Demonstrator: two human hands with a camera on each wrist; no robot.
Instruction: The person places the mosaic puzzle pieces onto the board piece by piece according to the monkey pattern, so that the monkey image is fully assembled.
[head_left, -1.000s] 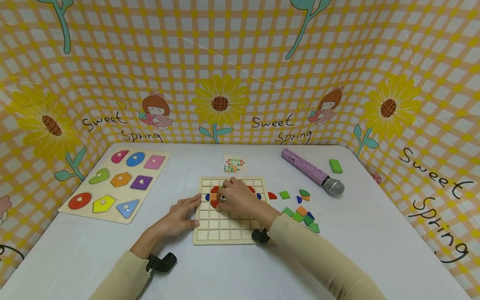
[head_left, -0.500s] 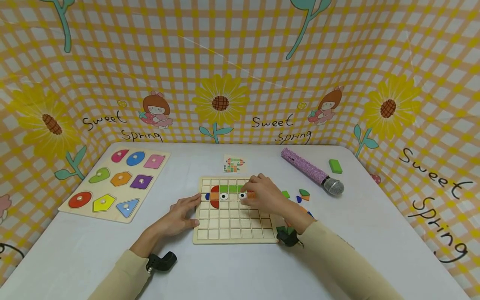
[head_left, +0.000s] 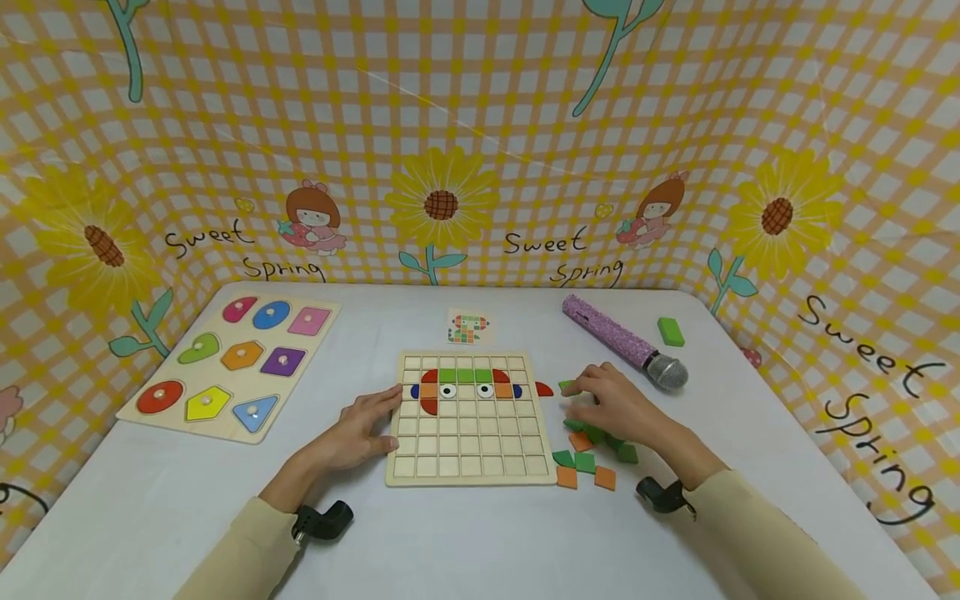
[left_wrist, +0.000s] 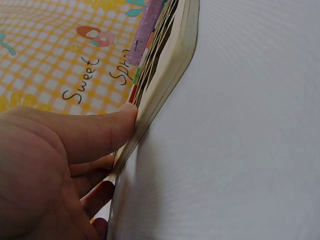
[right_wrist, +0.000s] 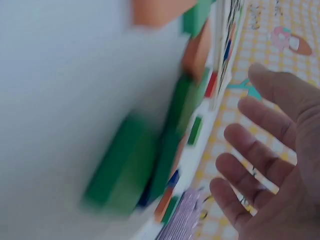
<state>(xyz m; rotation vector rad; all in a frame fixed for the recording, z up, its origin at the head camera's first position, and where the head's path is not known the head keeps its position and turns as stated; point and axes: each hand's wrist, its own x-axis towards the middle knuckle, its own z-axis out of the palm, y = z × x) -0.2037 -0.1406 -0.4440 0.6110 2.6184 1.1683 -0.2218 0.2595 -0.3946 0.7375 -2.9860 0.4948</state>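
Note:
A wooden grid board [head_left: 468,471] lies flat on the white table. In its upper rows sit red quarter-round, orange, green and blue pieces, with two eye tiles [head_left: 447,391]. My left hand [head_left: 352,437] rests against the board's left edge; in the left wrist view its thumb [left_wrist: 100,135] touches that edge. To the right of the board, my right hand [head_left: 618,404] hovers over loose pieces, fingertips right at a green square [head_left: 566,387]. The right wrist view shows its fingers [right_wrist: 245,140] spread with nothing between them. The hand hides part of the pile.
A picture card [head_left: 471,327] lies behind the board. At the left is a knobbed shape puzzle [head_left: 225,383]. A glittery purple microphone [head_left: 611,333] and a green block [head_left: 671,332] lie back right. A red piece [head_left: 543,389] lies by the board's right edge, and orange squares [head_left: 604,478] nearer the front.
My right hand has moved right, from over the board to the loose pieces, uncovering the upper rows and the second eye tile. My left hand has stayed at the board's left edge.

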